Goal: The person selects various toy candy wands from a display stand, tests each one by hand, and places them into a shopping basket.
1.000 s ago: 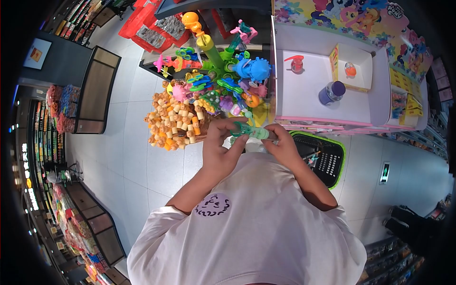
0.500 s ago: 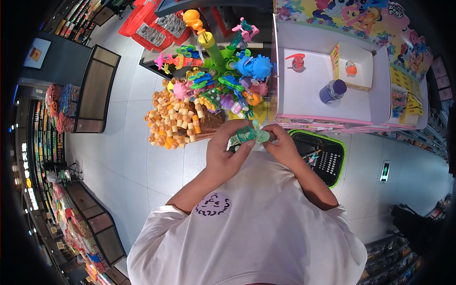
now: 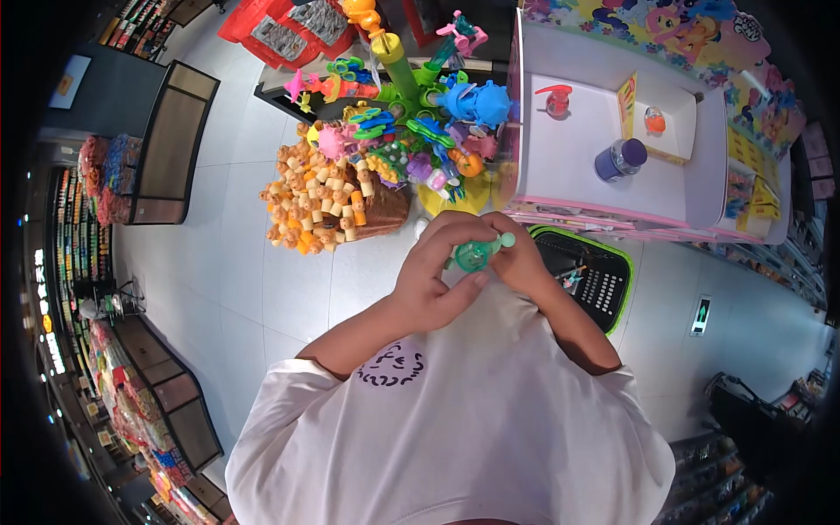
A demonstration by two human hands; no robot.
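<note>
Above the shirt (image 3: pixel 490 411), my left hand (image 3: pixel 435 284) and right hand (image 3: pixel 522 262) pinch the toy (image 3: pixel 472 256), seemingly light, stiff, best held by its rim.

On the white shelf (image 3: pixel 573 166): purple-lidded jar (image 3: pixel 620 160); open box (image 3: pixel 675 138); small red item (image 3: pixel 557 103).

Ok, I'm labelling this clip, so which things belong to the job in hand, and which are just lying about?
In the job: green plastic toy, left hand, right hand.

Apparently just lying about: purple-lidded jar, red toy, small orange toy, green-rimmed basket.
</note>
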